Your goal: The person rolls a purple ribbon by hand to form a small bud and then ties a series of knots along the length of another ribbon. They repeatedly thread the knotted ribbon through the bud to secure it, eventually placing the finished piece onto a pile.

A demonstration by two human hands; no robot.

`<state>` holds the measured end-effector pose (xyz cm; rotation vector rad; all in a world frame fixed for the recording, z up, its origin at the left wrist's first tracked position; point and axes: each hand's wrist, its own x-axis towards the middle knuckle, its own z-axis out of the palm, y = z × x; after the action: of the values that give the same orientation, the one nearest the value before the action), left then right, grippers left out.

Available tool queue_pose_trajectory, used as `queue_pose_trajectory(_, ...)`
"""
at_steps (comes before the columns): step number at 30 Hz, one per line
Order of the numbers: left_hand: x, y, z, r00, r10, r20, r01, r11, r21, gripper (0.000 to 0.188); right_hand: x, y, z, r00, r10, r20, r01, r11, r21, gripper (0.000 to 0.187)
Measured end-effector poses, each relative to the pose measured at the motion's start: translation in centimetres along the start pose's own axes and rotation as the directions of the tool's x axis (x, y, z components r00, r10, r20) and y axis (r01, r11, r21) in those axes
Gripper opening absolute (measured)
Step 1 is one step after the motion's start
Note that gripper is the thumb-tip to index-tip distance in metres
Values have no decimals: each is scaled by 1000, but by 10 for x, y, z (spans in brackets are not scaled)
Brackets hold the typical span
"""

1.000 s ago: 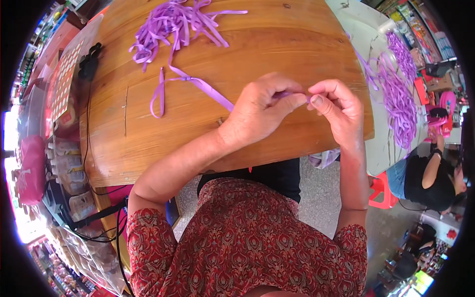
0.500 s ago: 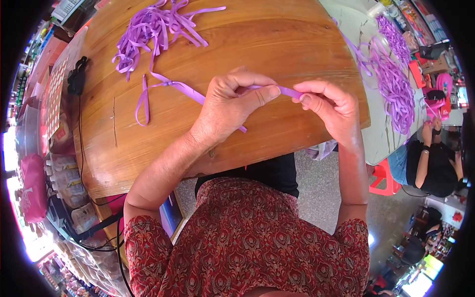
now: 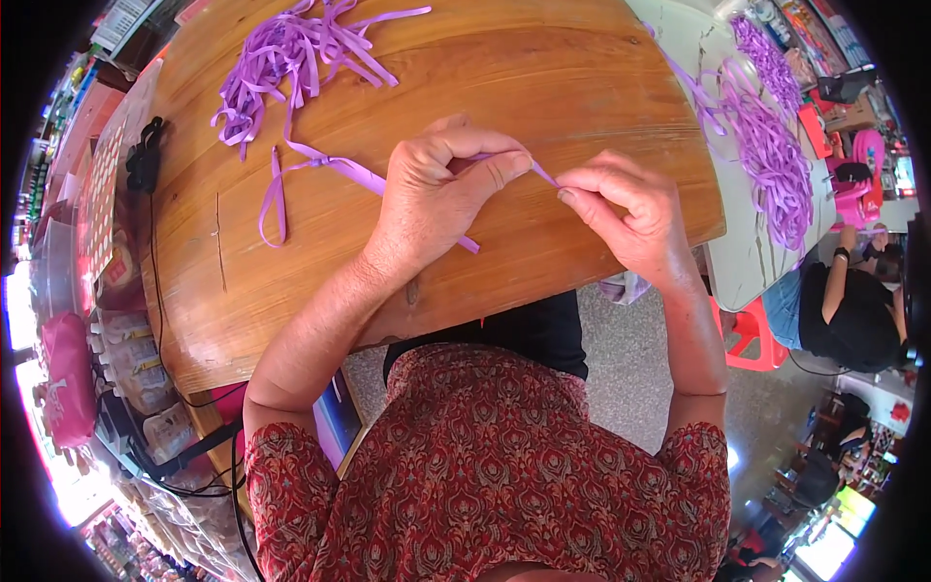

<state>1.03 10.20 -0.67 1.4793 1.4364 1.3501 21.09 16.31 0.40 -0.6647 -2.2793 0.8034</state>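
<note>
A purple ribbon runs taut between my two hands above the wooden table. My left hand is closed, pinching it between thumb and forefinger. Its end sits in the pinch of my right hand, also closed. Behind my left hand the ribbon continues across the tabletop, with a knot and a loop at the left. A short tail shows below my left wrist. At the far left lies a heap of purple ribbons, apparently linked to the knotted length by one strand.
More purple ribbons pile on a white table at right. A red stool and another person are beyond it. A black cable runs down the left side, near packed goods and a pink pouch.
My right hand has shifted slightly left and down, and the ribbon between my hands now slants more steeply and looks narrower. My left hand has moved a little left, its pinch kept.
</note>
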Motion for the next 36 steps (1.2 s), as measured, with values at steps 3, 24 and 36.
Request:
queue_pose_trajectory(3, 1, -3, -1, 1000, 12, -15, -12, 1000, 3, 11, 0, 3, 5, 999, 27, 38, -32, 992, 126, 11)
queue_pose_trajectory(24, -10, -9, 23, 981, -133, -143, 77, 936, -344, 10, 10, 1, 41, 955, 20, -295, 78, 946, 315, 25)
queue_pose_trajectory(36, -10, -7, 22, 988, -151, -37, 127, 921, -369, 11, 11, 6, 48, 920, -126, -371, 122, 992, -35, 27)
